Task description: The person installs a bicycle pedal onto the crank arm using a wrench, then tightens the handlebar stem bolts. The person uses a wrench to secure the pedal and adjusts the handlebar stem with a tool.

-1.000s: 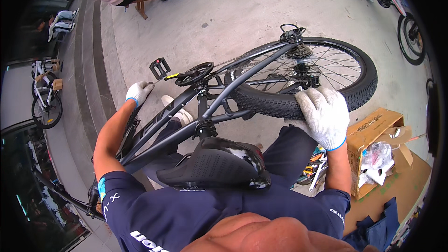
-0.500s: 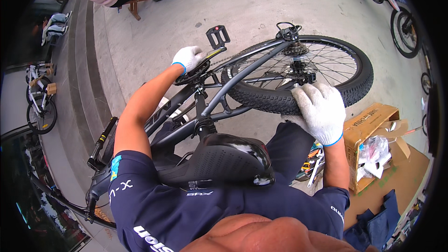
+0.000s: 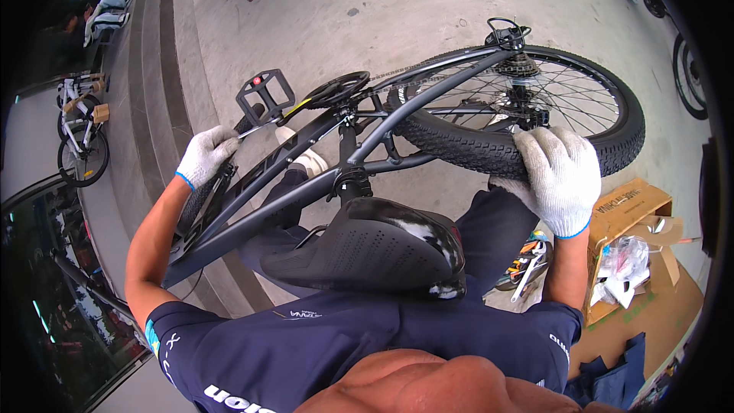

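Left hand (image 3: 206, 157), gloved, was closed around end of slim metal shank (image 3: 252, 131); shank extended to lower edge of pedal (image 3: 265, 95). Pedal was located at crank end, left of chainring (image 3: 344, 90). Right hand (image 3: 562, 172), gloved, grasped rear tyre (image 3: 459, 138) at near side, fingers over tread. Bicycle frame (image 3: 300, 198) lay slantwise before person, saddle (image 3: 367, 252) nearest torso. Open cardboard box (image 3: 623, 203) stood right of right forearm.

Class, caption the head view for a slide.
Left hand holds a metal tool at the pedal; right hand grips the rear tyre.
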Action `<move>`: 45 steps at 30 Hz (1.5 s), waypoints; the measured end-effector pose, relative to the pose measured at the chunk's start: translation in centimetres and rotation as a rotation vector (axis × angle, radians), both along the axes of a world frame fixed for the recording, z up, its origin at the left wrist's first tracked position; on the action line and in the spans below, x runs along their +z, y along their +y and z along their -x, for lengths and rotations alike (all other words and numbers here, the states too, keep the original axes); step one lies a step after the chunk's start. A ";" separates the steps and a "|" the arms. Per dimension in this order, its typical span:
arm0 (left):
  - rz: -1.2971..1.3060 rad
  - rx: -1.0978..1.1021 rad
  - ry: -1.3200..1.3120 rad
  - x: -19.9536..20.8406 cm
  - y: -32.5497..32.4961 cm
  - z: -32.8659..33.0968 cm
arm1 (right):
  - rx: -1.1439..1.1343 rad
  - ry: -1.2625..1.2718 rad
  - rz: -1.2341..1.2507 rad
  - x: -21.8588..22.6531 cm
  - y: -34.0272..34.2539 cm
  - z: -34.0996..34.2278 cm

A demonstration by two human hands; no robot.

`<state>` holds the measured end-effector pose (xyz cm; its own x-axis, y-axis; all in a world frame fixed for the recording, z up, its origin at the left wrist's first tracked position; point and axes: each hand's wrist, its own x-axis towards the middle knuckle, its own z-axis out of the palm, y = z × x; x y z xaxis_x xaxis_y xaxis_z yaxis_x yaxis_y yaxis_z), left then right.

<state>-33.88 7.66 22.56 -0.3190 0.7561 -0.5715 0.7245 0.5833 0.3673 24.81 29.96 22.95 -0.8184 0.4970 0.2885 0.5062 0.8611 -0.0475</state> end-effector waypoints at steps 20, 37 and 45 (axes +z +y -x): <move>-0.130 -0.235 0.242 -23.7 21.7 -11.0 | -0.015 -0.027 0.043 0.3 0.9 -0.4; -0.049 -0.262 0.269 -25.1 22.2 -11.8 | -0.017 -0.095 0.032 0.3 0.4 3.7; -0.064 -0.228 0.241 -25.3 22.2 -11.9 | 0.010 -0.101 -0.064 0.0 0.5 4.9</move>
